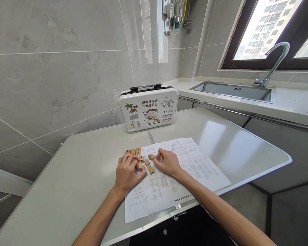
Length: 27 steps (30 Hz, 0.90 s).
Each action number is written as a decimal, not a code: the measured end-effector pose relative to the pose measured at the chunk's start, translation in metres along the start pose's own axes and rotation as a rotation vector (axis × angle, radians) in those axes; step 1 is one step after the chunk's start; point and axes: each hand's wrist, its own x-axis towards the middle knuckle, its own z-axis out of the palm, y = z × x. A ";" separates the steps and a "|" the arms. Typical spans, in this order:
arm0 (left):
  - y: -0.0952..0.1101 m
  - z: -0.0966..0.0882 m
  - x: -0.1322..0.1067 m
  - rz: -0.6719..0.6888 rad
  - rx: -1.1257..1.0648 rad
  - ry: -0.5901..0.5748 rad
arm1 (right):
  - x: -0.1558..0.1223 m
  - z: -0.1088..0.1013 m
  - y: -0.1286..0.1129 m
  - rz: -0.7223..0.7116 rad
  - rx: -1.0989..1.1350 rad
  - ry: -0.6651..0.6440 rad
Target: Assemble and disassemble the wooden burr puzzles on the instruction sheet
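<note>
Notched wooden puzzle pieces [133, 151] lie side by side at the left edge of a printed paper sheet [169, 189]. My left hand [127, 172] curls over them, with a small wooden block [140, 166] between its thumb and fingers. A notched wooden piece [149, 167] rests on the paper between my hands. My right hand [168, 162] is closed in a pinch, its fingertips at a small wooden piece [151, 156]; the fingers partly hide this end. Line drawings of shapes cover the sheet.
A white cartoon-printed case [149, 111] stands upright at the back of the folding table [92, 177]. Behind is a grey tiled wall [66, 78]. To the right are a counter with a sink [233, 91], a faucet [274, 65] and a window. The table's front edge is near my body.
</note>
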 end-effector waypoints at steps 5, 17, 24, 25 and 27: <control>0.001 0.000 -0.001 0.033 -0.036 -0.059 | -0.003 0.002 0.000 -0.100 -0.121 -0.039; 0.005 -0.003 -0.003 0.082 -0.128 -0.186 | -0.006 0.000 0.000 -0.172 -0.230 -0.169; 0.008 -0.005 -0.001 0.150 -0.267 -0.273 | -0.007 0.000 0.001 -0.245 -0.202 -0.223; 0.008 -0.005 -0.001 0.164 -0.287 -0.297 | -0.007 0.000 0.001 -0.262 -0.189 -0.231; 0.008 -0.005 0.000 0.181 -0.323 -0.334 | -0.008 0.000 0.002 -0.285 -0.165 -0.240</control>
